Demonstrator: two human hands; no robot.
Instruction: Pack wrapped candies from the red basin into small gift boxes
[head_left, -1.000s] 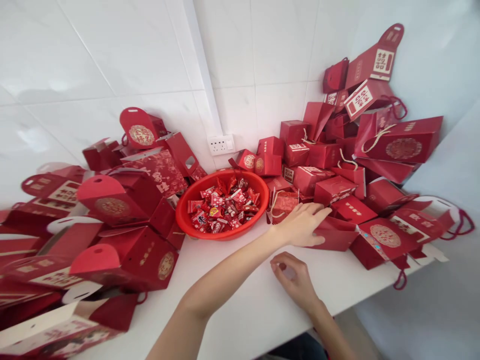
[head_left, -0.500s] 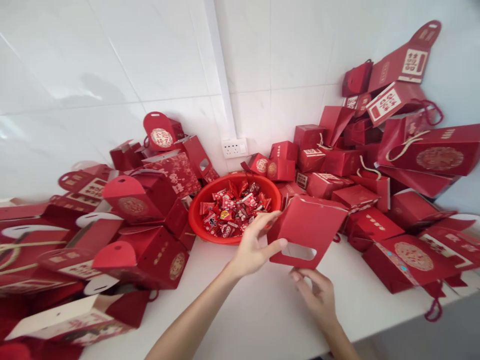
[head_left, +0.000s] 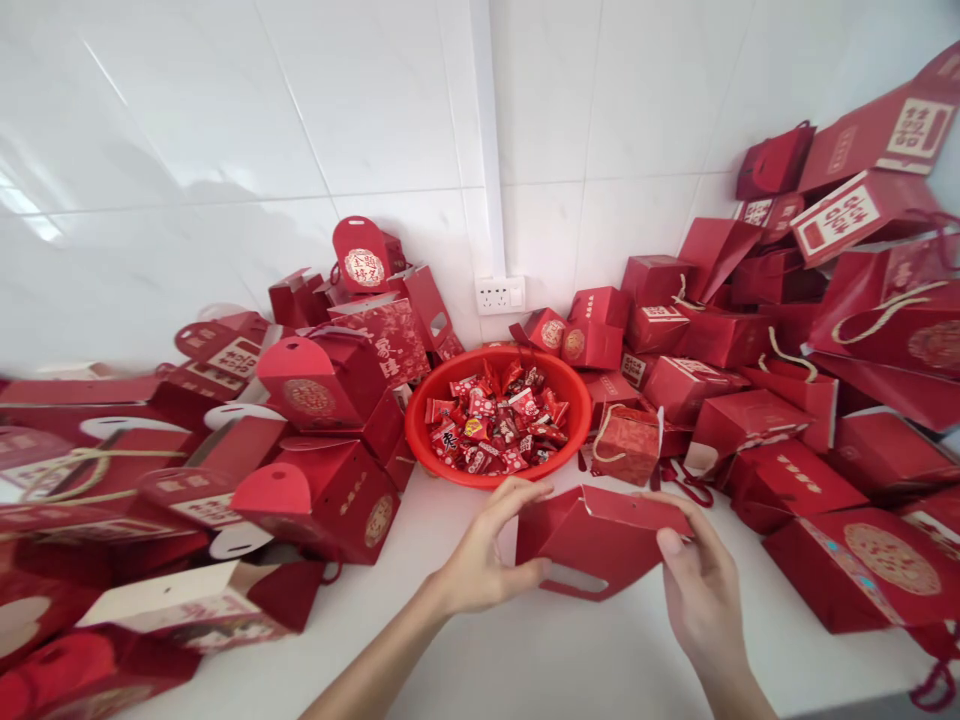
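Note:
A red paper gift box with an oval cut-out window rests at the front middle of the white table, tilted a little. My left hand grips its left side, the thumb on the front panel by the window and the fingers behind. On the right, my right hand holds the upper right corner, thumb in front and fingers along the top edge. Just behind the box stands a red plastic basin full of wrapped candies. The inside of the box is mostly hidden.
Many red gift boxes are piled on the left. Another heap of boxes fills the right, some with rope handles. A small patterned box stands beside the basin. Behind is a tiled wall with a socket.
The box has come down toward the table and tipped. My right hand has moved from below the box up to its right corner. My left hand still holds the left side. The view has shifted left.

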